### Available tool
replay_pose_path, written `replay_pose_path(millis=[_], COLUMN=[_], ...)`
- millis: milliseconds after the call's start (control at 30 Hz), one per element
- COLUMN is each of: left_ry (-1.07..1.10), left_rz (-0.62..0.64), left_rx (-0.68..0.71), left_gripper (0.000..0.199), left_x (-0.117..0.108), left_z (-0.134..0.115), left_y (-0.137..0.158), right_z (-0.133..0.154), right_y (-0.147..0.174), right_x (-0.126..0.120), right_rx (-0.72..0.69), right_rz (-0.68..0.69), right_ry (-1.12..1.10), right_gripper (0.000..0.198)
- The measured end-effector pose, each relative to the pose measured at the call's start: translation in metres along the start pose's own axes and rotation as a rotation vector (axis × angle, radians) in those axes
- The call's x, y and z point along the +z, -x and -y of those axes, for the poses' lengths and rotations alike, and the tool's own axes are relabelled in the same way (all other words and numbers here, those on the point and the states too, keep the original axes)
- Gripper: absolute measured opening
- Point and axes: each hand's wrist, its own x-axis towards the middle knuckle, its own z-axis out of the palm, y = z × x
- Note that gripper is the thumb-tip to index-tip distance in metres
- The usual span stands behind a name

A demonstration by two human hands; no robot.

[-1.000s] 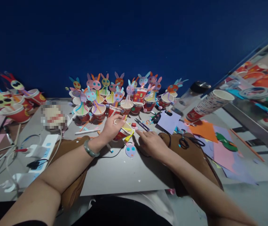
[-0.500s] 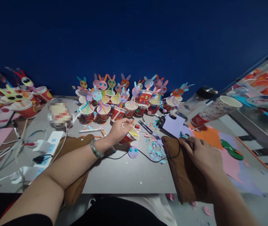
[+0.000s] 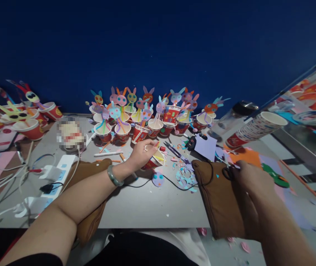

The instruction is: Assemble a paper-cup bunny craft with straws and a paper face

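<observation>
My left hand (image 3: 144,152) is closed around the rim of a red paper cup (image 3: 158,162) in the middle of the table, with something yellow inside it. A small round purple paper face (image 3: 158,179) with blue eyes lies just in front of that cup. At the right, over the brown cloth pad, my right hand (image 3: 248,177) grips a pair of scissors (image 3: 227,173); a dark handle loop and thin blades pointing away show, while the rest is hidden by the fingers. Pale blue and purple paper scraps (image 3: 186,178) lie between the two hands.
Finished-looking rabbit figures in paper cups (image 3: 122,133) stand along the blue wall. A tilted stack of cups (image 3: 254,129), a bottle (image 3: 234,116) and a green-handled tool (image 3: 276,176) are at right. A power strip (image 3: 59,175) with cables lies left, near a phone (image 3: 2,139).
My right hand has moved right and slightly toward me with the scissors, and a small blue scrap now shows on the brown pad. My left hand stays at the cup.
</observation>
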Motion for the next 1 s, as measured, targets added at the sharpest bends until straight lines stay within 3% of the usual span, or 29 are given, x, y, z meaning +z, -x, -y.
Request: replay_pose_path(millis=[200,300,400,600,733,1000], left_ry=[0.021,0.023,0.022,0.006,0.005,0.016], left_rz=[0.004,0.025,0.047,0.027,0.027,0.041], left_rx=[-0.003,0.0,0.026,0.036,0.021,0.04], left_gripper=[0.017,0.018,0.02,0.018,0.02,0.018], left_x=[0.001,0.003,0.004,0.003,0.002,0.001], left_z=[-0.001,0.001,0.003,0.003,0.001,-0.003], left_y=[0.0,0.001,0.002,0.002,0.002,0.002], right_z=[0.008,0.01,0.023,0.065,0.075,0.065], right_y=[-0.001,-0.004,-0.009,-0.027,-0.033,-0.027], right_x=[-0.026,-0.028,-0.025,-0.022,-0.023,-0.032], right_rx=[0.199,0.146,-0.034,-0.298,-0.326,-0.187], right_rz=[0.226,0.093,-0.101,-0.063,-0.027,-0.132], right_ry=[0.062,0.11,0.015,0.041,0.061,0.126], right_gripper=[0.031,0.033,0.04,0.039,0.023,0.028])
